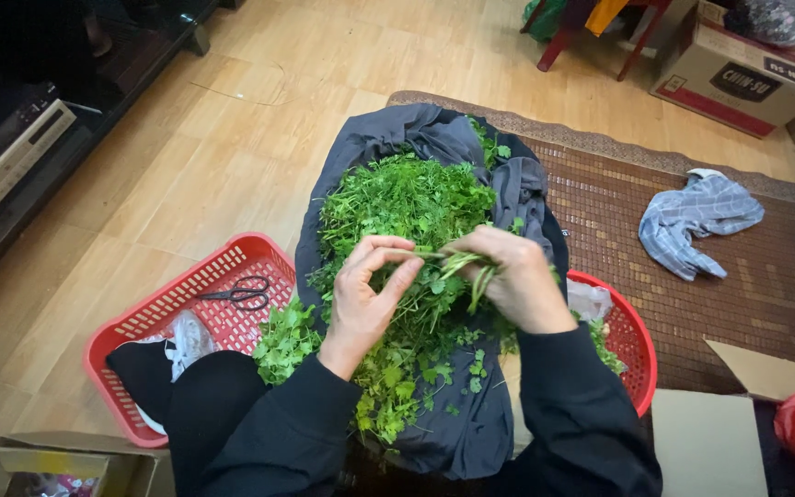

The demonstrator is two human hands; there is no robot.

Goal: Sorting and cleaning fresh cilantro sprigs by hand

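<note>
Black sleeves (545, 414) fill the near edge of the view, one arm on each side. Both hands are raised over a heap of green leafy herbs (407, 212), which is spread on a dark grey cloth (388, 133) laid along the middle of the scene. The left hand (365, 290) is curled, its thumb and fingertips pinched together on a thin stem. The right hand (512, 276) is closed around a small bunch of green stems (471, 271), whose cut ends point toward the left hand; the two hands are just beside each other, joined by the stem. At near left, a rectangular red plastic basket (154, 317) is seen on the wooden floor (186, 156); black scissors (246, 293) lie inside it, apart from both hands, along with white plastic and a few sprigs. A round red basket (637, 345) is partly hidden behind the right forearm. At far right, a blue checked cloth (697, 221) lies on a brown woven mat (618, 202), and a cardboard box (738, 78) stands beyond it.
</note>
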